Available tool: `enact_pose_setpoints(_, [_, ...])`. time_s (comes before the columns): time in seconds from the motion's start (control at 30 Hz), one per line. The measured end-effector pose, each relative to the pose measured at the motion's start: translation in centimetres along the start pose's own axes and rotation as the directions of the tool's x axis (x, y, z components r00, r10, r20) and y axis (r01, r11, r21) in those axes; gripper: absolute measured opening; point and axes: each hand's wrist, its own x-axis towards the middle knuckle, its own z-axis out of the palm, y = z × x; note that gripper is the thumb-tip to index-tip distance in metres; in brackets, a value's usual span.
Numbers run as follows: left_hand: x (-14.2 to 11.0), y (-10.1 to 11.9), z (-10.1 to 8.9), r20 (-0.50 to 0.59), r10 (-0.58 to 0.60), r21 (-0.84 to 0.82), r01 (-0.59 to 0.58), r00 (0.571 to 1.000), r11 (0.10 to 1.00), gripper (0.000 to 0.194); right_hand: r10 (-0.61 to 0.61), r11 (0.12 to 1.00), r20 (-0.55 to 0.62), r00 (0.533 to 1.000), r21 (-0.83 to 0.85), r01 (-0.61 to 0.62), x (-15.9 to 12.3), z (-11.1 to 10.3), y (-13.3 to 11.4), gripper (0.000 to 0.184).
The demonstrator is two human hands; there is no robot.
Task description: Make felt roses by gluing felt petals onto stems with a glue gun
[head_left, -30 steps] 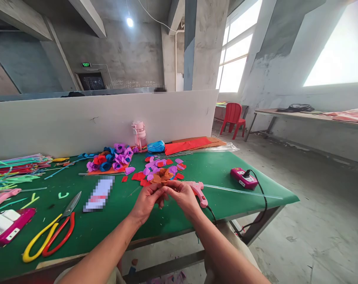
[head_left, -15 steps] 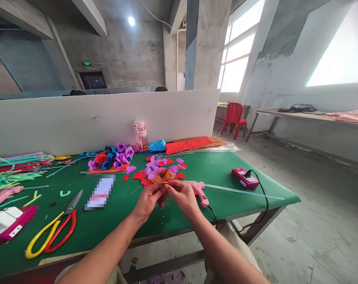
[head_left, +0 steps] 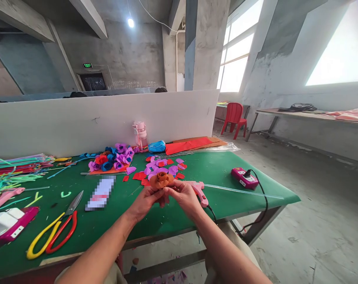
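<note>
"flower (head_left: 161,180), brown one: what's just changed?"

"it looked flatter and more splayed a moment ago. now it sits more upright, its curled middle showing above the spread outer petals. i'd judge it has a rounded bloom shape, but its base wants steady support."

"where is it, and who's holding it?"

"just above the near part of the green table (head_left: 217,165), between both hands. left hand (head_left: 142,203) has thumb and fingers pinched together at its base. right hand (head_left: 183,196) has its thumb and finger closed on the base and side. i can't tell what the tucked-under fingers are doing."

"count things for me, going outward."

"one brown flower held. around and behind it, loose petals (head_left: 173,170), purple and red, too overlapped to count. one pink glue gun (head_left: 199,191) just beside the right hand, with one clear stick (head_left: 244,191) running out behind it."

"and further off?"

"one heap of flowers (head_left: 120,152), purple, blue and red, too crowded for a sure number. one pair of scissors (head_left: 75,202), lying open. a second glue gun (head_left: 7,197) far left. two power strips, one right (head_left: 244,178), one left (head_left: 16,230). one pink bottle (head_left: 141,136), one blue bundle (head_left: 157,146), one red chair (head_left: 234,114)."
</note>
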Motion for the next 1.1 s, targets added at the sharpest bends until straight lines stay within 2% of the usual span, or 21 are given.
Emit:
enact_pose_setpoints(0.1, [0.1,0.2,-0.5,-0.023,0.014,0.091,-0.012,1.0,0.996,0.027,-0.128,0.984,-0.027,0.991,-0.128,0.124,0.0,-0.2,0.1,0.026])
enact_pose_setpoints(0.2, [0.1,0.3,-1.0,-0.092,0.031,0.18,-0.014,0.995,0.983,0.025,-0.262,0.928,-0.041,0.964,-0.286,0.24,0.0,-0.2,0.0,0.02])
enact_pose_setpoints(0.37, [0.1,-0.2,-1.3,-0.256,0.204,0.352,-0.105,0.945,0.93,0.024,-0.298,0.892,0.021,0.954,-0.349,0.287,-0.1,-0.1,0.1,0.016])
enact_pose_setpoints(0.47, [0.4,-0.8,-1.7,-0.321,0.277,0.428,-0.122,0.906,0.896,0.021,-0.249,0.909,-0.012,0.968,-0.349,0.23,0.0,-0.4,0.9,0.023])
enact_pose_setpoints(0.57, [0.7,-1.1,-2.6,-0.392,0.328,0.47,-0.12,0.859,0.874,0.015,-0.113,0.916,-0.11,0.987,-0.397,0.061,0.2,-0.4,2.4,0.025])
enact_pose_setpoints(0.63, [0.9,-1.2,-3.4,-0.442,0.344,0.469,-0.114,0.828,0.876,0.012,-0.022,0.891,-0.16,0.987,-0.45,-0.053,0.1,-0.1,3.5,0.026])
enact_pose_setpoints(0.7, [1.1,-1.3,-4.2,-0.474,0.327,0.421,-0.116,0.817,0.9,0.014,0.034,0.845,-0.161,0.986,-0.522,-0.114,-0.3,0.6,4.5,0.032])
enact_pose_setpoints(0.77, [1.1,-1.5,-4.8,-0.488,0.292,0.336,-0.132,0.822,0.932,0.02,0.034,0.767,-0.136,0.99,-0.632,-0.113,-0.8,1.4,5.3,0.037])
enact_pose_setpoints(0.87, [1.2,-2.1,-5.5,-0.506,0.244,0.229,-0.144,0.827,0.963,0.03,-0.025,0.642,-0.086,0.996,-0.766,-0.05,-1.5,2.3,5.8,0.042])
enact_pose_setpoints(1.0, [0.6,-2.2,-5.4,-0.532,0.22,0.184,-0.142,0.818,0.973,0.037,-0.044,0.58,-0.071,0.996,-0.814,-0.033,-1.8,2.5,5.7,0.044])
enact_pose_setpoints(1.1, [-1.1,-1.7,-4.7,-0.552,0.246,0.186,-0.169,0.797,0.968,0.038,-0.039,0.536,-0.071,0.997,-0.843,-0.039,-1.6,2.4,5.6,0.042])
